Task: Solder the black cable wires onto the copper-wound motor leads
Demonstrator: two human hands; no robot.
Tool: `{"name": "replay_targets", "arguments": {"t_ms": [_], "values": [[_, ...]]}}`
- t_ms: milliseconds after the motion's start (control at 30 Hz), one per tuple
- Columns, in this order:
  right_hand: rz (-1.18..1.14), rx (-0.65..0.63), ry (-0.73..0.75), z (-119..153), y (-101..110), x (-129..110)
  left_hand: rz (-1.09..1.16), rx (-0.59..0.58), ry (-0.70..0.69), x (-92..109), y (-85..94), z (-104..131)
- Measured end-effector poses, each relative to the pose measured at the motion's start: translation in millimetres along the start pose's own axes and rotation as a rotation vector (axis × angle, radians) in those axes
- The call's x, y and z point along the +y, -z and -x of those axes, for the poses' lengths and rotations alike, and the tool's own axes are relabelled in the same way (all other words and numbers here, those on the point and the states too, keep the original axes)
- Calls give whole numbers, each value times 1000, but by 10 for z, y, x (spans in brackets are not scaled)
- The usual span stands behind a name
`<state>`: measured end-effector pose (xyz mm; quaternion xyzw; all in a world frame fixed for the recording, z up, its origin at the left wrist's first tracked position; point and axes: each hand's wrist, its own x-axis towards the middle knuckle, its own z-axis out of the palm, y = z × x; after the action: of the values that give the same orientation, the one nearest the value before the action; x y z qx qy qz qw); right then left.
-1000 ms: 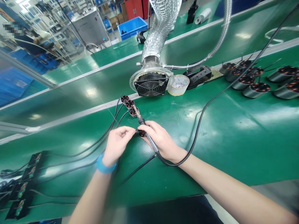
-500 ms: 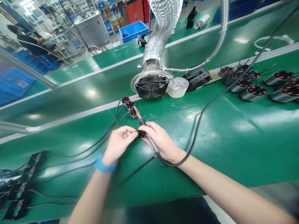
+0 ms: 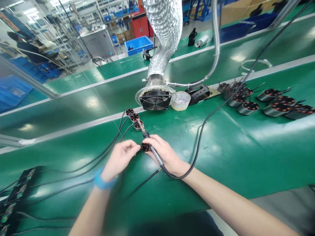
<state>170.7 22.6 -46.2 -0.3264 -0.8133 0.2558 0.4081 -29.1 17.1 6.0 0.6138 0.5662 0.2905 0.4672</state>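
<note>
My right hand (image 3: 168, 155) is closed around a soldering iron (image 3: 156, 154), its tip pointing up and away. The same hand's fingers steady a small round motor (image 3: 145, 147) with copper windings. My left hand (image 3: 122, 156), a blue band (image 3: 104, 180) at its wrist, pinches what looks like a thin wire at the motor's left side; the fingertips hide most of it. Just beyond the iron's tip, three similar small motors (image 3: 138, 126) stand in a row with black cables attached. A black cable (image 3: 144, 184) with thin coloured wires at its end lies below my right hand.
A fume fan (image 3: 156, 102) on a foil duct (image 3: 164, 36) hangs ahead, beside a round tub (image 3: 181, 101) and a black metal holder (image 3: 199, 94). Several larger motors (image 3: 248, 108) stand right. A black strip (image 3: 19, 190) with cables lies left. The iron's cord (image 3: 200, 137) loops rightward.
The camera view has shifted, so the bench and my hands appear slightly lower and further left. My left fingertips sit slightly further from the motor. Both hands keep their grips.
</note>
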Motion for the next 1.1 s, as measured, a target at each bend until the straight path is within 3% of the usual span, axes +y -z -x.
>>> {"name": "replay_targets", "arguments": {"t_ms": [100, 233, 467, 667, 767, 900, 1100], "values": [[-101, -4, -30, 15, -27, 0, 149, -51, 58, -25, -43, -18], [-103, 60, -75, 27, -79, 0, 272, -30, 104, -65, -99, -48], [-16, 140, -90, 23, -103, -6, 294, 23, 128, -85, -160, -109], [-28, 172, -103, 24, -63, 23, 228, 159, 164, -85, -206, -198], [-30, 162, -115, 27, -58, 53, 193, 136, 165, -50, -212, -243], [-2, 159, -137, 18, -1, 31, 162, 76, 104, -1, -176, -243], [-15, 209, -150, -25, 190, -145, -39, 157, -60, 60, -138, -245]]}}
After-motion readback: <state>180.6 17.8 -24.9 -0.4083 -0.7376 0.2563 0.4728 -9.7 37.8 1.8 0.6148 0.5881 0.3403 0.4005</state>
